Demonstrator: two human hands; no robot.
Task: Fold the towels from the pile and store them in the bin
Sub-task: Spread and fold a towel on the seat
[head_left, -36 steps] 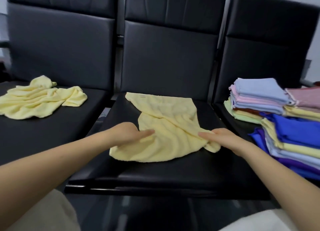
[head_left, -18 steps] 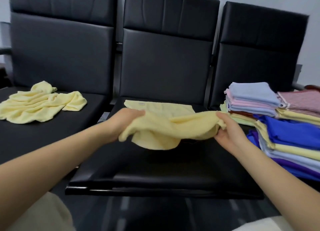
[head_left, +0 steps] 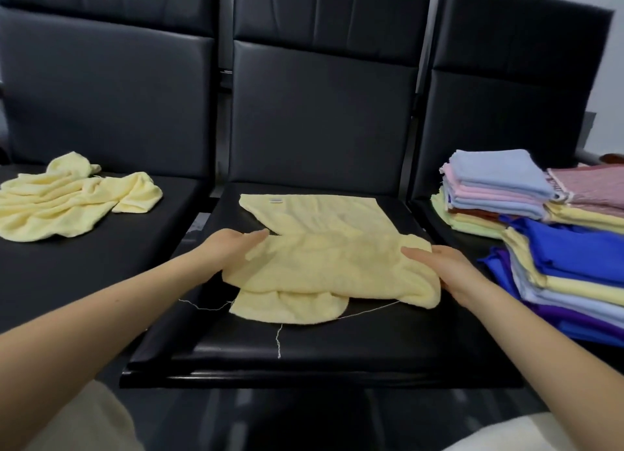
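A pale yellow towel (head_left: 324, 258) lies partly folded on the middle black chair seat (head_left: 304, 346), its near part doubled over toward the back. My left hand (head_left: 233, 248) holds the fold's left edge, fingers on top and thumb hidden beneath. At the right edge my right hand (head_left: 442, 268) holds the bunched cloth the same way. Loose threads trail from the towel's front edge. A crumpled pile of yellow towels (head_left: 67, 200) sits on the left chair. No bin is in view.
Folded towels in blue, pink, yellow and purple are stacked on the right chair (head_left: 499, 187), with a second, lower stack (head_left: 574, 251) closer to me. Tall black backrests (head_left: 324, 113) close off the far side. My knees show at the bottom corners.
The towel, held up in the air half a second ago, now lies on the seat with its near part folded over. Both hands came down with it.
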